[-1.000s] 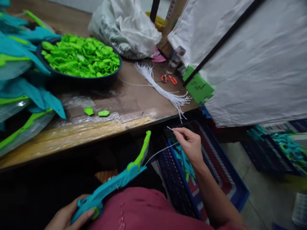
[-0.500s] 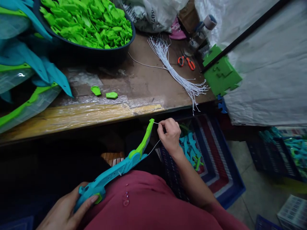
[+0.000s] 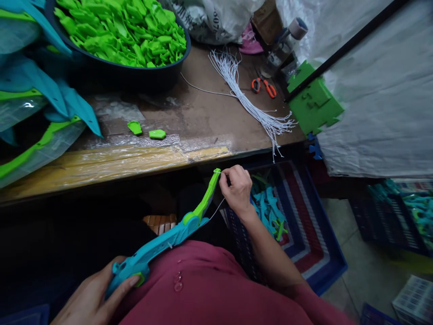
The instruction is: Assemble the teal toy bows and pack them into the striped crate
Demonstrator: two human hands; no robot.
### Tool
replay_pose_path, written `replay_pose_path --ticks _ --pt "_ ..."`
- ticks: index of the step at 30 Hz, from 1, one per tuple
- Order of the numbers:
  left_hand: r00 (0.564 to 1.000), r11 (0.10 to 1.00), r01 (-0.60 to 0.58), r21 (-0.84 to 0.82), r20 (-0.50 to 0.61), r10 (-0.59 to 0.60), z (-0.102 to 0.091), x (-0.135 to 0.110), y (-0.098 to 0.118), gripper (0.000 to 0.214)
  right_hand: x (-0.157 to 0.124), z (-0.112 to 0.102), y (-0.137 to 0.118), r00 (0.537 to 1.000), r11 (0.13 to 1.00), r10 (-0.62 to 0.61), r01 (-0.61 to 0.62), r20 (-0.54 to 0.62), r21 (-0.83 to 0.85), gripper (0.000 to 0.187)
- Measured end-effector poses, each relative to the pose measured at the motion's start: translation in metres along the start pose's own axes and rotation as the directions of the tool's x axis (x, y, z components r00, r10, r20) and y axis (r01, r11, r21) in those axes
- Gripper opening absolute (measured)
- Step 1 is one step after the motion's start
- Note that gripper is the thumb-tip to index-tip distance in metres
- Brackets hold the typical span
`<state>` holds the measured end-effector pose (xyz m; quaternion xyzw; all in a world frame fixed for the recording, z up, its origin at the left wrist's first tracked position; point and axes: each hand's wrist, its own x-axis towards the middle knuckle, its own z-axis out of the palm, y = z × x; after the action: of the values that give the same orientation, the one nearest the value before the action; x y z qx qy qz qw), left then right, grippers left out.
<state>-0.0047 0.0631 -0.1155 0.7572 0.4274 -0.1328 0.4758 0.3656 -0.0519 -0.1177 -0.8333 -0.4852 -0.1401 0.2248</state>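
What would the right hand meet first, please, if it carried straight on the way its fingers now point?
The right hand points left at the green tip of the toy bow, so it would likely meet that tip first; the string is pinched there.

This looks like a small toy assembly workshop: a worn wooden surface (image 3: pixel 203 117) carries a basin (image 3: pixel 135 76) of green plastic parts (image 3: pixel 122 31), a bundle of white strings (image 3: pixel 250 106) and scissors (image 3: pixel 264 86), with crates (image 3: pixel 314 234) of finished pieces on the floor.

Worn wooden workbench (image 3: pixel 203 117), white sheeting (image 3: pixel 389 99) right, grey floor (image 3: pixel 368 275).
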Motion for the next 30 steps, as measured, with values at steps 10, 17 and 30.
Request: replay_pose_path --ticks 10,17,30 --pt "0.999 1.0 0.013 0.023 0.05 -0.014 0.001 0.002 0.003 0.067 -0.001 0.0 0.004 1.0 1.0 -0.006 0.006 0.001 -0.026 0.018" --pt "0.993 1.0 -0.009 0.028 0.121 0.005 -0.001 -0.001 0.004 0.066 -0.001 -0.003 0.001 0.999 0.999 -0.006 0.008 0.051 -0.039 0.018" --pt "0.977 0.976 -0.2 0.082 0.087 0.193 -0.003 0.006 0.018 0.037 -0.018 -0.027 0.031 0.985 0.983 -0.094 0.115 0.148 -0.14 0.029"
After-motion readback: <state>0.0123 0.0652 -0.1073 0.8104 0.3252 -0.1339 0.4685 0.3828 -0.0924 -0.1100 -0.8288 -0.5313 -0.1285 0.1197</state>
